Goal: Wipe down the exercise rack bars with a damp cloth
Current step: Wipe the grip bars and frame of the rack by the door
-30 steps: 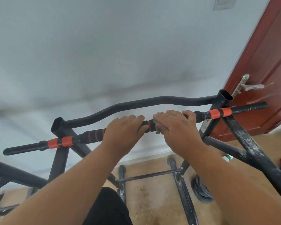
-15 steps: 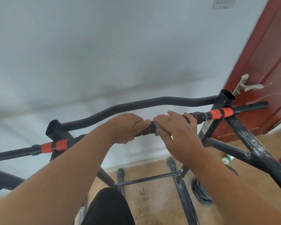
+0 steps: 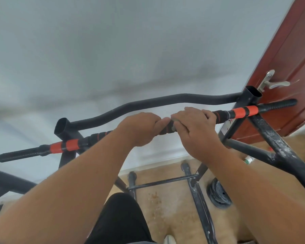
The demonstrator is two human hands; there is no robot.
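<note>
No text can be read; the white sticker with red marks (image 3: pixel 227 126) on the black steel rack upright (image 3: pixel 236 120) is too blurred.

Hands (image 3: pixel 167 127) side by side on front bar (image 3: pixel 236 112), curved bar (image 3: pixel 165 101) behind, door (image 3: pixel 289 67) right.

My left hand (image 3: pixel 141 128) and right hand (image 3: pixel 195 127) raised, fingers curled over padded pull-up bar (image 3: pixel 165 130), fingertips nearly touching, forearms converging.
</note>
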